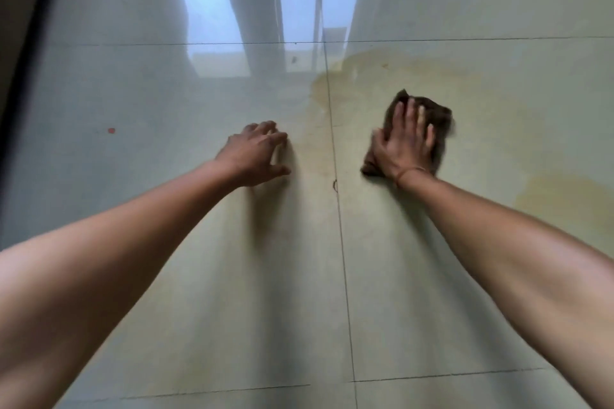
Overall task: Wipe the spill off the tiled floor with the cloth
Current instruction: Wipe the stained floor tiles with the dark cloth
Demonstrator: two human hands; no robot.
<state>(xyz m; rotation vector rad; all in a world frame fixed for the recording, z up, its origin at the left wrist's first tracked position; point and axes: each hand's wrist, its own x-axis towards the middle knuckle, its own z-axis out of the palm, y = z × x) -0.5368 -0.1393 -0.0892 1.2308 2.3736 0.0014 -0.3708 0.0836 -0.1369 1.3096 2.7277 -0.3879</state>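
cloth [442, 124] (long axis away), right hand [403, 146] flat atop

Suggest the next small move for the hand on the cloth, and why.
Probably push the brown cloth forward and slightly left. The right hand presses it flat on the tile, and the yellowish spill spreads just beyond its far edge, across the grout line. A second patch lies to the right for afterwards. The left hand only braces on the floor.
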